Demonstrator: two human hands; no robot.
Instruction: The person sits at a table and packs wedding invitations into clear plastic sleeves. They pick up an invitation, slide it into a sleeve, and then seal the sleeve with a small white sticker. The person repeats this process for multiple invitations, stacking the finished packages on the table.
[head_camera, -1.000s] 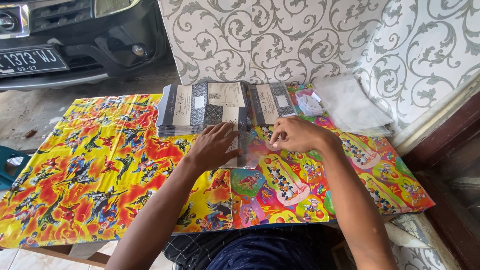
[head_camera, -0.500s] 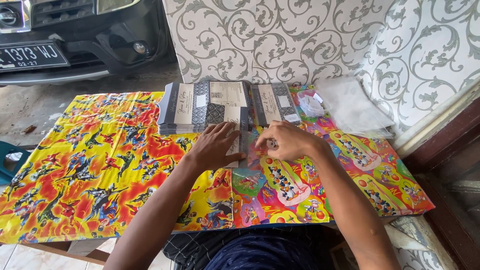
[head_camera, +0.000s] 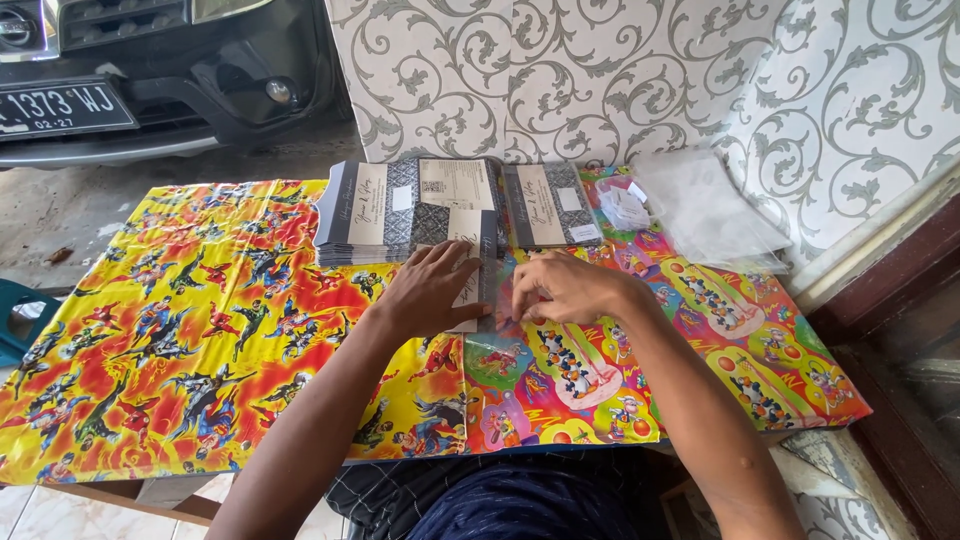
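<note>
My left hand (head_camera: 432, 288) lies flat on a grey-and-cream card inside a clear plastic sleeve (head_camera: 474, 250), pressing it to the table. My right hand (head_camera: 560, 288) pinches the sleeve's right edge with curled fingers. Just beyond the hands sit a stack of grey patterned cards (head_camera: 372, 212) and a second stack (head_camera: 548, 204). All of it rests on a low table covered in bright cartoon-print paper (head_camera: 200, 330).
A pile of clear plastic sleeves (head_camera: 712, 210) and a small wad of labels (head_camera: 624, 208) lie at the back right. A wall with grey scroll wallpaper (head_camera: 560, 70) rises behind. A dark car's front (head_camera: 150, 70) stands at the back left. A wooden frame (head_camera: 900, 330) borders the right.
My right hand has slid left and down along the sleeve's edge, closer to my left hand. The left hand stays pressed on the card.
</note>
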